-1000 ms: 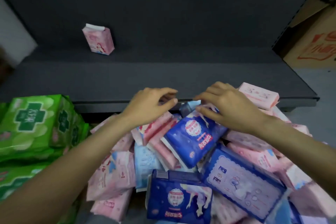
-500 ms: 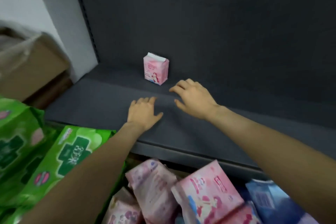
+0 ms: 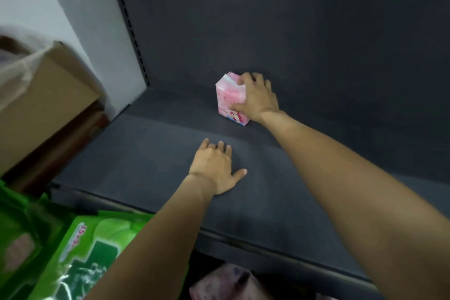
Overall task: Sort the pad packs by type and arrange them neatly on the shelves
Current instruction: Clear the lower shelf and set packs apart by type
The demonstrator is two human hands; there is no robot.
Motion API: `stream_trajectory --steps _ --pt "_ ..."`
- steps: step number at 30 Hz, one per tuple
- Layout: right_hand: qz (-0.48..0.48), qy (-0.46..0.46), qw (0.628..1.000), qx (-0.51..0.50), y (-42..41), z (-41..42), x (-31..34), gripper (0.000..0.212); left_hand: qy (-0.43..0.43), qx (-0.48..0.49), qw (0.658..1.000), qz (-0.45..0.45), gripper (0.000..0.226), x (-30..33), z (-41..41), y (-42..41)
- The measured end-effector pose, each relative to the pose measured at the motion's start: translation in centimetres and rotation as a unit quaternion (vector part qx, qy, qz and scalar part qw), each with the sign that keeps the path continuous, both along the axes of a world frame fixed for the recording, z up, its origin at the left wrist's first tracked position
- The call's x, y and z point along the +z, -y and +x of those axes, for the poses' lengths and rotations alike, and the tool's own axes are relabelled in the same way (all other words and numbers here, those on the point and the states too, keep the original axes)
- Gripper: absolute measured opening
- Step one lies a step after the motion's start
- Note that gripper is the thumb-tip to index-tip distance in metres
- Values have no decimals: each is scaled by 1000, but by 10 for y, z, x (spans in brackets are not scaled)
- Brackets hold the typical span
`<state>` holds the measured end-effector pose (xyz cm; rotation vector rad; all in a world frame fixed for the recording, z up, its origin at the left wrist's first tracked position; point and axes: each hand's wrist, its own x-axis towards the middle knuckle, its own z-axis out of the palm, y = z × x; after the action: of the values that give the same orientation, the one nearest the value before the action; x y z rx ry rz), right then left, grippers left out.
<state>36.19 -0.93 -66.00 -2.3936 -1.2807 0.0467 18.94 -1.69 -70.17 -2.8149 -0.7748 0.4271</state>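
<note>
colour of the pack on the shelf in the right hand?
Pink pack with a white top fold; head view, the only one.

Pad pack (image 3: 230, 100) stands upright on the shelf (image 3: 146, 165), toward the back, near the rear panel (image 3: 292, 31). Right hand (image 3: 255, 100) grips it from the right side. Left hand (image 3: 215, 168) rests flat on the shelf, in front of the pack and apart from it. Cardboard box (image 3: 48, 100) left of the shelf. Large packs (image 3: 80, 258) below the shelf's front edge at lower left; another pack (image 3: 226, 282) under the edge, centre.
</note>
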Motion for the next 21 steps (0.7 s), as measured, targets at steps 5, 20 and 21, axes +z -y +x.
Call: stream_trajectory --steps 5,20,21 --pt "33 -66 997 4 26 -11 10 62 -12 30 999 -14 78 2 0 0" --pt "58 -223 973 1 286 -89 114 61 441 14 684 -581 62 96 -51 140" --pt "75 -244 967 -6 305 -97 119 60 435 5 666 -607 63 105 -57 156"
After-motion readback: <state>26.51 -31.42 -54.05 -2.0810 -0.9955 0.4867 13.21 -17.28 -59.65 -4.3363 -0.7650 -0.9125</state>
